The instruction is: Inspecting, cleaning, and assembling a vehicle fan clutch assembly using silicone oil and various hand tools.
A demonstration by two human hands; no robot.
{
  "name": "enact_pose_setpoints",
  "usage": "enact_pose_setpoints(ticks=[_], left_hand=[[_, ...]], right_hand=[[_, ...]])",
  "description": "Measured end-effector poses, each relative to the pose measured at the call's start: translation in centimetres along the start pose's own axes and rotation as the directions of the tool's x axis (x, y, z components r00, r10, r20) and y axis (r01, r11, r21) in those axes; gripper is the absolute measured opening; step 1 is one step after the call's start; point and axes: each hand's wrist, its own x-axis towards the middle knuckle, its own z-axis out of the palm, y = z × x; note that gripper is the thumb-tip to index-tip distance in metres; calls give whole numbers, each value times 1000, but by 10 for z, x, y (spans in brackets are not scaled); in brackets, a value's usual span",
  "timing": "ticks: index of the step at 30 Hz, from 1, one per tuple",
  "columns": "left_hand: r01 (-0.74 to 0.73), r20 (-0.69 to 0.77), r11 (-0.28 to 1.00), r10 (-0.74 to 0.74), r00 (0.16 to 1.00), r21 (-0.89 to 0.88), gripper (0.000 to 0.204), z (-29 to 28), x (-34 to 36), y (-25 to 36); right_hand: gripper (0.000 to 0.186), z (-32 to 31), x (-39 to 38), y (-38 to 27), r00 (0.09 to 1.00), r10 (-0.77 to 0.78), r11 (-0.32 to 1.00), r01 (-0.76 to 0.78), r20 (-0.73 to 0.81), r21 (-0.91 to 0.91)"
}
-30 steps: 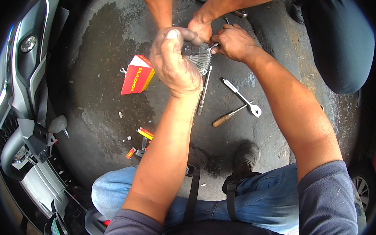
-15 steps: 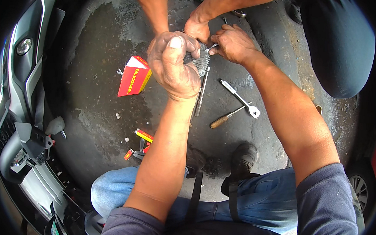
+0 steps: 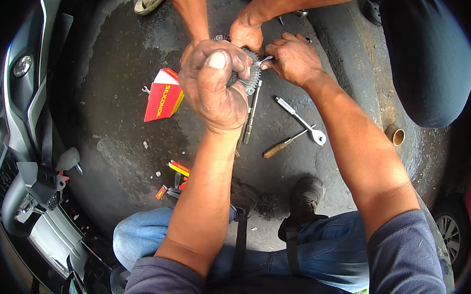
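My left hand (image 3: 215, 86) is closed, thumb uppermost, on a grey metal part with cooling fins (image 3: 252, 83). Much of that part is hidden under the hand. At its right side my right hand (image 3: 296, 60) grips a small shiny wrench (image 3: 266, 59), whose visible end meets the finned part. Another person's hand (image 3: 246, 35) presses at the far side of the part. That person's other arm (image 3: 186, 8) reaches down behind my left hand, which hides most of its hand. A long metal bar (image 3: 252, 113) lies on the floor just below the part.
A ratchet (image 3: 303, 122) lies across a wooden-handled screwdriver (image 3: 276, 149). A red and yellow box (image 3: 162, 100) stands at left, smaller red-yellow packages (image 3: 179, 169) nearer. A brass-coloured ring (image 3: 395, 135) sits at right. Car bodywork (image 3: 34, 86) lines the left; the other person's knee (image 3: 424, 67) is upper right.
The view has shifted slightly, bringing a shoe at the far left and the brass-coloured ring further into sight. Both my hands keep their grips, with the wrench at nearly the same place.
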Motion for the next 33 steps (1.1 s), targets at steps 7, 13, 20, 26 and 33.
enact_pose_setpoints(ticks=[7, 13, 20, 26, 33], left_hand=[[39, 86, 998, -34, 996, -58, 30, -6, 3, 1], [19, 107, 998, -13, 994, -54, 31, -9, 5, 1], [-31, 57, 996, 36, 998, -81, 30, -11, 4, -3], [-41, 19, 996, 42, 999, -75, 29, -8, 3, 0], [-23, 11, 997, 24, 1000, -75, 29, -5, 0, 4]], right_hand=[[30, 6, -13, -11, 991, 114, 993, -113, -64, 19], [29, -6, -2, -11, 993, 105, 994, -105, 47, -4], [30, -20, 9, -10, 991, 65, 998, -64, 115, -12], [29, -29, 13, -7, 990, -40, 998, 45, 137, -36], [30, -23, 13, -3, 990, -32, 999, 33, 140, -1]])
